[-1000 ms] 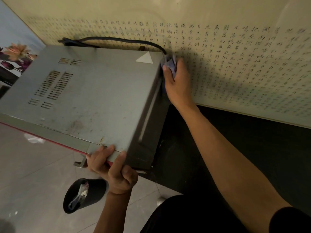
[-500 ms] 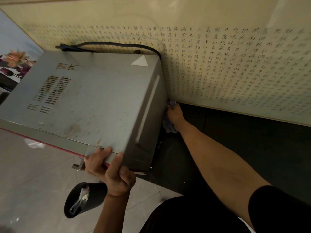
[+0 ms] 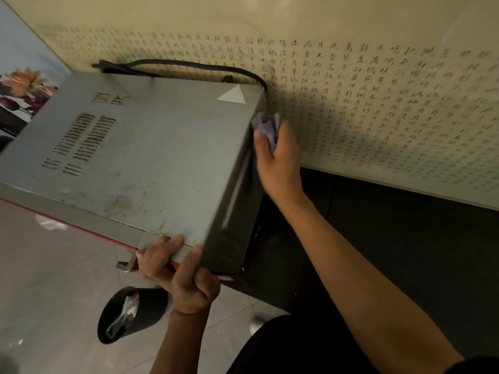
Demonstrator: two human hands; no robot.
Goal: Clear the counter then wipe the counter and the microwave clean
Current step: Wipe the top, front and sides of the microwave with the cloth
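Observation:
A grey metal microwave [image 3: 151, 157] stands on the dark counter [image 3: 405, 252] against the wall, its stained top with vent slots facing me. My right hand [image 3: 278, 163] holds a crumpled bluish cloth [image 3: 266, 126] against the microwave's right side, near the upper rear corner. My left hand [image 3: 178, 271] grips the microwave's front right corner, fingers over the top edge and thumb up its side. A black power cord [image 3: 189, 66] loops behind the microwave.
A wall panel [image 3: 378, 90] covered in rows of calligraphy runs behind the counter. On the tiled floor [image 3: 40, 279] below stands a black waste bin [image 3: 129, 314] with wrappers inside. A flower picture [image 3: 21, 87] shows at the left edge.
My right hand with the cloth went down the microwave's right side to the counter, then rose back up near the rear top corner. My left hand kept its grip.

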